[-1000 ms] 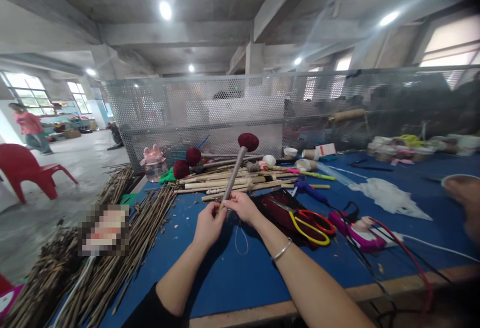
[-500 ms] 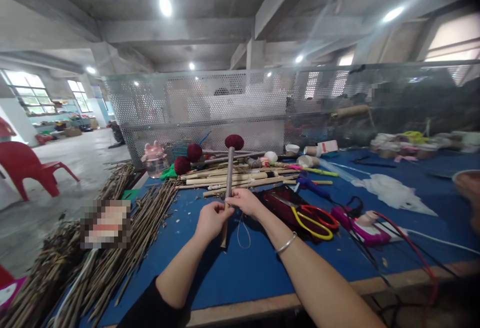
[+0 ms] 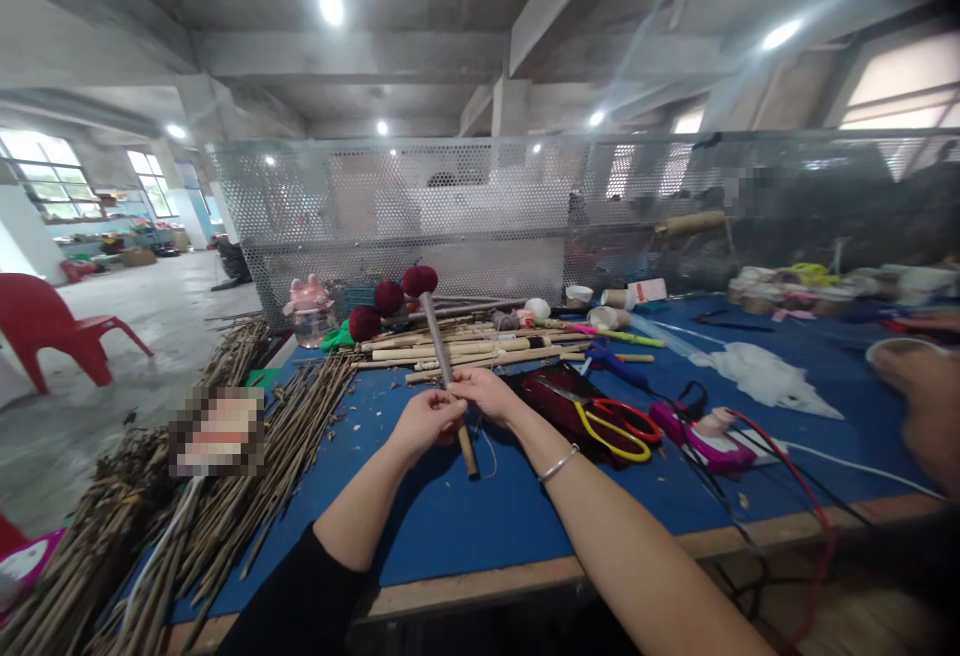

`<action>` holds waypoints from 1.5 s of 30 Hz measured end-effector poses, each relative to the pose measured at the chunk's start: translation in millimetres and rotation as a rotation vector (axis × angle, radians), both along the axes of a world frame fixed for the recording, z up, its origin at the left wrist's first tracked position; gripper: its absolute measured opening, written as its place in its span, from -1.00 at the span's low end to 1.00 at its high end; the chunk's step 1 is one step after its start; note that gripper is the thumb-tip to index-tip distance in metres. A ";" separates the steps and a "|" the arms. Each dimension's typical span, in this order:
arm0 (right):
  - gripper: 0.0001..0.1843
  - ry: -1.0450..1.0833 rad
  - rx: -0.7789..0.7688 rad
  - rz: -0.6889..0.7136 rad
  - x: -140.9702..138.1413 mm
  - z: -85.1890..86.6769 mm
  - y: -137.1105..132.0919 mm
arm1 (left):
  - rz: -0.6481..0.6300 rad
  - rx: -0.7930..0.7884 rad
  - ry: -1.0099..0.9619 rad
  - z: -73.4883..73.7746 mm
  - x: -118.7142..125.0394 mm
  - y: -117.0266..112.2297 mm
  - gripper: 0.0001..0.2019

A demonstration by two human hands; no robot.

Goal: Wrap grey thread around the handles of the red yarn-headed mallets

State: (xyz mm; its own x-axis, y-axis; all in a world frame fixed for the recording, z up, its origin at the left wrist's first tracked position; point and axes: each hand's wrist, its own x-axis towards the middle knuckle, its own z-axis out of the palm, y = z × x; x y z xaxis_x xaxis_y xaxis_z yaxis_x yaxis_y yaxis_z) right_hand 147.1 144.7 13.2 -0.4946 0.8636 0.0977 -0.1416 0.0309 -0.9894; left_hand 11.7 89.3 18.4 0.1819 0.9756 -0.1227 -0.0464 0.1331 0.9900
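Both my hands grip one stick [image 3: 438, 340], grey along its upper part and bare wood at its lower end, with a dark red ball-shaped head [image 3: 420, 282] on top. My left hand [image 3: 421, 424] pinches the lower part of the grey section. Just above and to the right, my right hand [image 3: 481, 394] has its fingers closed on the same stick. The stick leans left at the top, over the blue table [image 3: 442, 536]. A thin loop of cord [image 3: 489, 451] hangs beside its lower end. Two more dark red balls [image 3: 365, 323] lie behind it.
Bundles of thin dry twigs [image 3: 281, 446] cover the left side. Scissors [image 3: 615, 431] with yellow and red handles lie right, near a blue glue gun [image 3: 615, 364] and a purple-white power strip [image 3: 709, 441]. Pale sticks [image 3: 480, 346] lie behind. Another person's hand [image 3: 926, 406] is at far right.
The stick's red head has swung left and its lower end right, so it now leans. Both my hands stay closed on it. The other person's hand at far right has moved further into view.
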 end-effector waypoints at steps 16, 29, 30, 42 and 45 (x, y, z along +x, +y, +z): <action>-0.69 -0.016 0.119 -0.049 3.5 7.3 -0.2 | -0.074 0.084 -0.065 0.4 -11.5 6.8 -0.56; -0.70 -0.015 0.159 0.016 7.6 14.3 -2.6 | -0.122 0.052 -0.116 6.9 -4.5 -1.5 -0.62; -0.70 -0.039 0.175 -0.013 5.6 12.3 -1.4 | -0.044 0.090 -0.075 3.1 -2.0 -0.1 -0.61; -0.64 0.150 0.049 0.109 4.3 24.3 -10.2 | 0.105 0.223 -0.181 4.8 17.0 -9.8 -0.71; -0.66 0.127 0.086 0.077 1.7 21.6 -8.5 | 0.140 0.234 -0.160 3.2 17.4 -10.0 -0.71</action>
